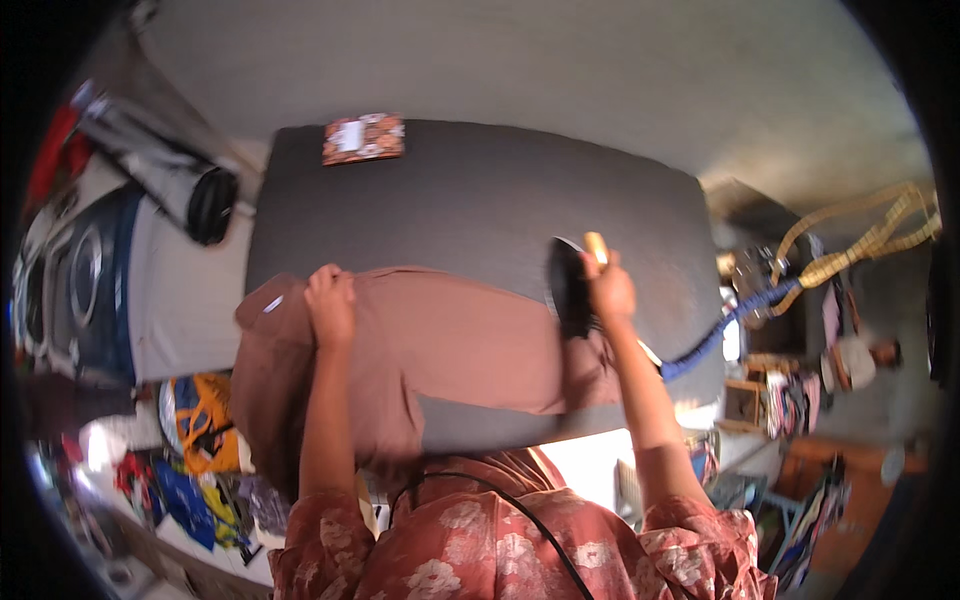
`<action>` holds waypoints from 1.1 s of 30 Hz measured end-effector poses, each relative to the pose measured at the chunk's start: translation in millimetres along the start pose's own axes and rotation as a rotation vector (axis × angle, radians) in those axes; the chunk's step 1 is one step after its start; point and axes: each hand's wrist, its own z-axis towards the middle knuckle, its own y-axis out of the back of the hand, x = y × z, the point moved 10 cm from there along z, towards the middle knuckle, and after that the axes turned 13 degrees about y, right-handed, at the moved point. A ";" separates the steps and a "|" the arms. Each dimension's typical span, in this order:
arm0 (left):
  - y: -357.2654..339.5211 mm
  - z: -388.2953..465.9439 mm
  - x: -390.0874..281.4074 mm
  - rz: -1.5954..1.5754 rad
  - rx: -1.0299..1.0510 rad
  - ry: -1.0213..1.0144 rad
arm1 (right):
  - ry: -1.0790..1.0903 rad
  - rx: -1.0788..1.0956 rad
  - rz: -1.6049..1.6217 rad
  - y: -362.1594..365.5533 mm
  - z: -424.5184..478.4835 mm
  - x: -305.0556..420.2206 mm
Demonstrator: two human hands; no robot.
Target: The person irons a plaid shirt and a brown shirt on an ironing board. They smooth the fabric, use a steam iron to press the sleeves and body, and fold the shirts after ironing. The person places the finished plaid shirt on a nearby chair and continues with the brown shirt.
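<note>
Brown trousers (480, 337) lie across a dark grey padded table (480, 202), their waist end at the left and the legs running right. At the waist end, my left hand (330, 304) grips the upper edge of the cloth with curled fingers. My right hand (611, 289) holds a black clothes iron (570, 292) by its handle, which has a yellow part (596, 247). The iron is blurred and looks tilted over the right part of the trousers; whether it touches them, I cannot tell. A blue-wrapped cord (697, 352) runs from it to the right.
A flower-patterned flat box (364, 139) lies at the table's far left edge. The cord continues into yellow-wrapped loops (847, 262). A washing machine (86, 277) and an orange bag (202, 427) are on the left. At right are stacked clothes (795, 405) and another person (855, 364).
</note>
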 end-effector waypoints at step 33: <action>389.5 -696.4 138.0 -0.253 -0.935 1.039 | 1.979 0.573 0.966 185.9 -359.3 435.9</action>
